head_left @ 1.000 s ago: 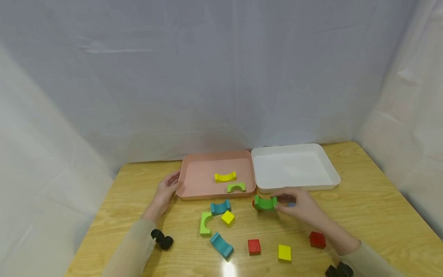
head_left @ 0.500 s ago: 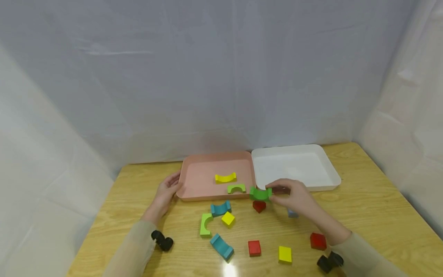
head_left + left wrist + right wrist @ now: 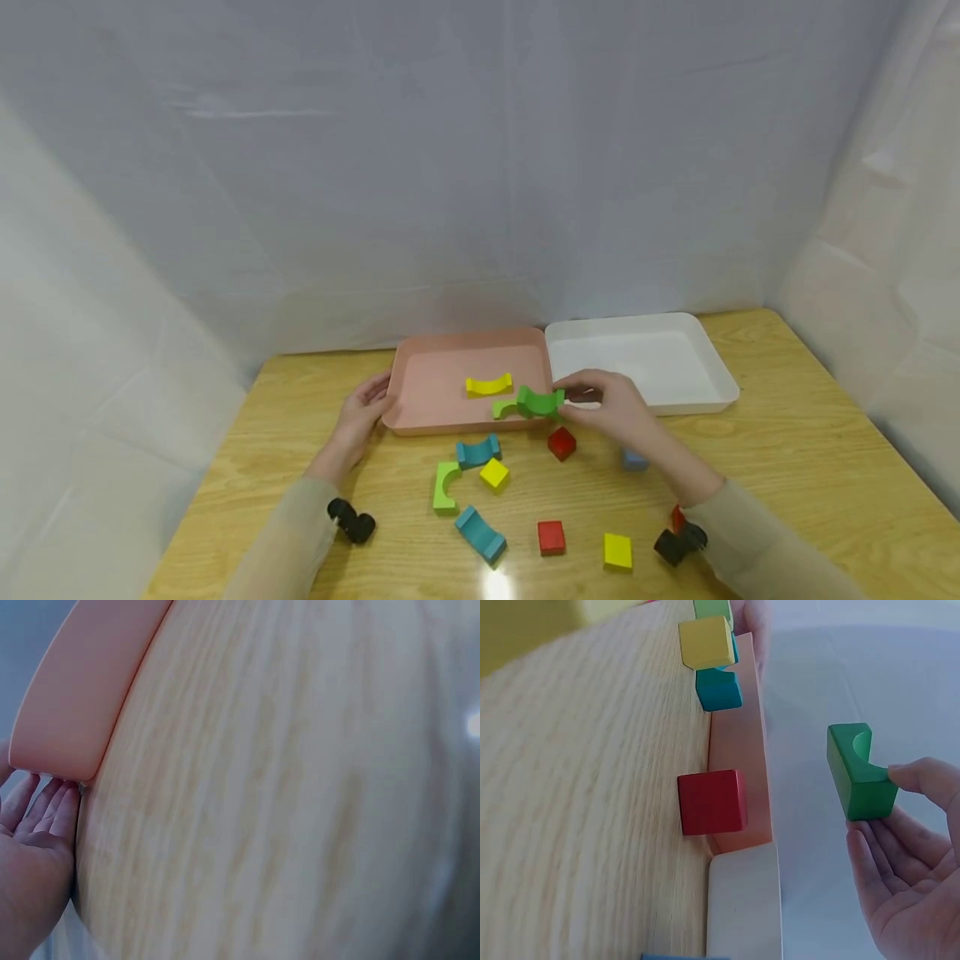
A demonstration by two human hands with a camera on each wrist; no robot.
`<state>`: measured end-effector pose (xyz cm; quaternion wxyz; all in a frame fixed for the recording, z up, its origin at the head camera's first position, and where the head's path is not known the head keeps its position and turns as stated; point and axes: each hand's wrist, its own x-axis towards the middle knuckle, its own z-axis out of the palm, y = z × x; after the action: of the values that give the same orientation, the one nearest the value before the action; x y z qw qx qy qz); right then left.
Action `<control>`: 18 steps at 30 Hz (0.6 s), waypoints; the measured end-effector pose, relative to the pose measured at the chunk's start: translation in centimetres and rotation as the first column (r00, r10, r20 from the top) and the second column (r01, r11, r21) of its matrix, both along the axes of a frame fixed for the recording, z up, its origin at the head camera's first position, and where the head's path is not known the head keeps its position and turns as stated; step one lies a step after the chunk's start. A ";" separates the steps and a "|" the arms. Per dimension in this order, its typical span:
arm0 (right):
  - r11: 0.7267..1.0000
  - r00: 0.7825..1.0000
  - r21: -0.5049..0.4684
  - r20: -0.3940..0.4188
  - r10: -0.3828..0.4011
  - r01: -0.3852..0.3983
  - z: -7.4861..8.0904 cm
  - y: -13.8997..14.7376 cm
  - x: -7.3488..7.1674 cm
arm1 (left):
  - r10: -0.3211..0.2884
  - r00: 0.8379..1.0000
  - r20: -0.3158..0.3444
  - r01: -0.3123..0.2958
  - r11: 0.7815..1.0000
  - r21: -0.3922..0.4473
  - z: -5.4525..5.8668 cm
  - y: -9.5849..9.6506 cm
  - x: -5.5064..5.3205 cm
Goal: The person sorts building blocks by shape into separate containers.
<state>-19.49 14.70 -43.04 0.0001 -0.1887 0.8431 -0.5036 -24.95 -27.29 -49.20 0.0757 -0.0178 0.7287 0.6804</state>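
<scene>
My right hand (image 3: 611, 408) pinches a green arch block (image 3: 540, 403) between thumb and fingers, above the front right corner of the pink tray (image 3: 435, 354). In the right wrist view the green arch block (image 3: 862, 784) is in mid-air, its hollow facing the thumb. My left hand (image 3: 360, 417) holds the pink tray's left end. In the left wrist view its fingers (image 3: 45, 814) meet the outer wall and the thumb lies at the rim, mostly out of sight. A yellow arch block (image 3: 489, 385) and a partly hidden lime arch block (image 3: 504, 409) lie in this tray.
A white tray (image 3: 630, 358) adjoins the pink one on the right. In front lie blue arch blocks (image 3: 480, 535), a lime arch block (image 3: 444, 487), yellow blocks (image 3: 617, 552), red blocks (image 3: 562, 443) and a light blue block (image 3: 634, 460). White cloth (image 3: 480, 183) hangs behind.
My right hand has carried the green arch block leftward and away from me, from beside the red block to over the pink tray's corner. The left hand has stayed in place.
</scene>
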 end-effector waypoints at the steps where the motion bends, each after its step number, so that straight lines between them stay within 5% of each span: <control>1: 1.000 1.000 -0.002 0.001 -0.002 0.002 0.0 -0.1 -0.1 | 0.000 1.000 0.000 0.000 1.000 -0.001 0.0 0.0 0.0; 18: 0.998 0.996 0.000 0.057 -0.063 0.063 -0.5 -2.2 -2.5 | -0.004 1.000 -0.007 0.004 1.000 -0.004 0.1 0.0 0.1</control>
<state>-21.95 12.45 -43.59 0.0082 -0.1474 0.8478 -0.5093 -24.84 -27.28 -49.06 0.0748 -0.0142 0.7304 0.6787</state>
